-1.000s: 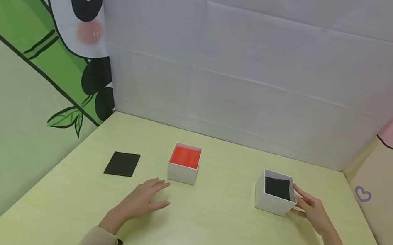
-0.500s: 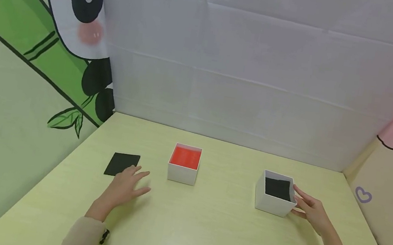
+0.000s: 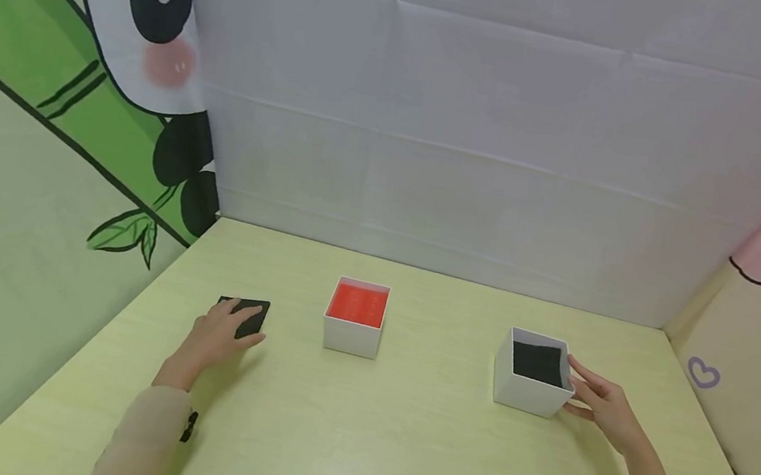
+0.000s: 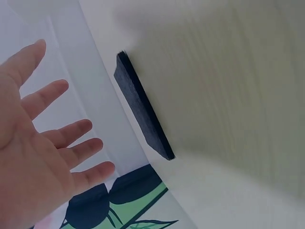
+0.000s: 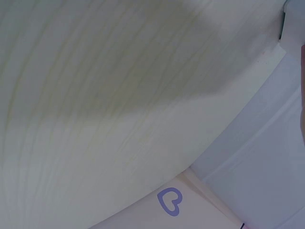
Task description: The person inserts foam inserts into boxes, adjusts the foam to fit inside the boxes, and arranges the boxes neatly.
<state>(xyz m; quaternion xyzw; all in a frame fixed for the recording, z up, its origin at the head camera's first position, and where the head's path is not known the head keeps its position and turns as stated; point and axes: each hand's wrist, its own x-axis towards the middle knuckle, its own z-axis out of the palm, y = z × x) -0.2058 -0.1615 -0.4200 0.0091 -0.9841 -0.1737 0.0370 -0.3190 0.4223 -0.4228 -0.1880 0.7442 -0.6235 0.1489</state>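
Observation:
My left hand (image 3: 209, 339) hovers over a flat black square piece (image 3: 253, 323) lying on the table at the left. In the left wrist view its fingers (image 4: 76, 133) are spread and apart from the black piece (image 4: 143, 107), whose thin edge shows. At the right, a white open-topped box (image 3: 525, 394) holds a dark square piece (image 3: 538, 363) inside. The fingers of my right hand (image 3: 607, 415) touch that box's right side, extended along its wall. Between the hands stands another white box (image 3: 350, 338) with a red piece (image 3: 358, 304) in it.
All of these rest on a pale wood-grain table (image 3: 381, 440). A white cloth backdrop (image 3: 439, 132) rises along its far edge. Printed side panels flank it, with a bamboo drawing (image 3: 76, 65) at the left and a purple heart (image 3: 703, 375) at the right.
My left hand has moved left, from in front of the red-filled box to over the black square piece. The right hand and both boxes have stayed in place.

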